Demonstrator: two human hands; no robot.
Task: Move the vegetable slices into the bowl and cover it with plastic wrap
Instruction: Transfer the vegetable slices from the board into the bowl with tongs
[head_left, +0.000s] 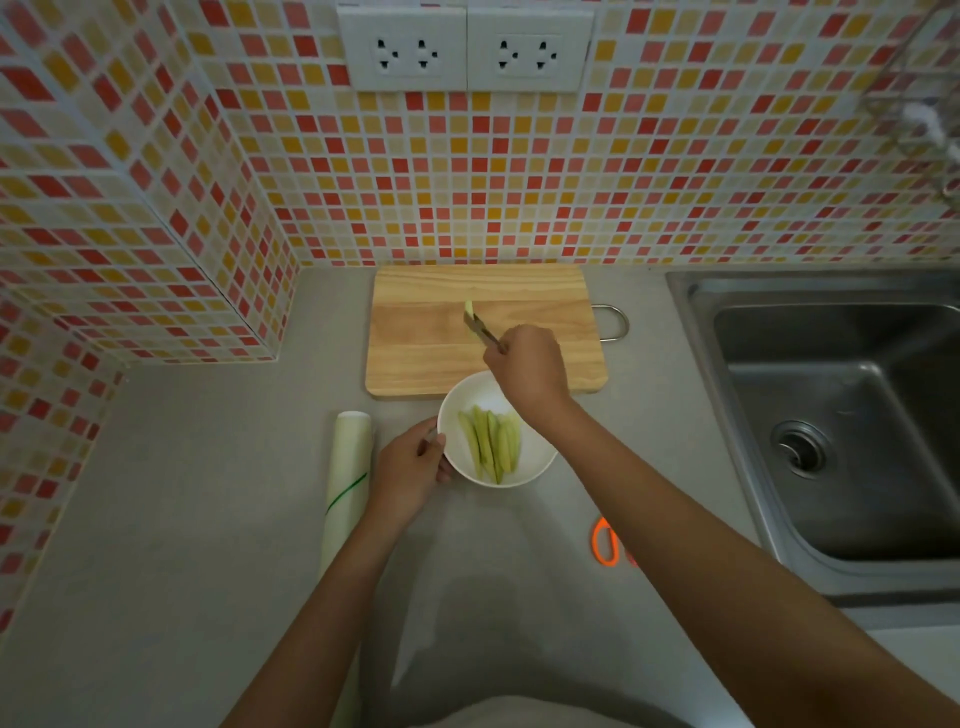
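Observation:
A white bowl (524, 470) stands on the grey counter just in front of a wooden cutting board (415, 343). Several pale green vegetable slices (491, 444) lie inside the bowl. My left hand (410, 470) grips the bowl's left rim. Over the board, my right hand (527, 366) holds metal tongs (480, 328). Their tips pinch one more green slice (469, 309) above the board's middle. A roll of plastic wrap (347, 478) lies on the counter left of the bowl, running front to back.
A steel sink (831, 415) fills the right side, its edge close to my right forearm. Orange-handled scissors (605, 540) lie on the counter right of the bowl, partly under my arm. Tiled walls close off the back and left; the board's metal handle (615, 322) sticks out right.

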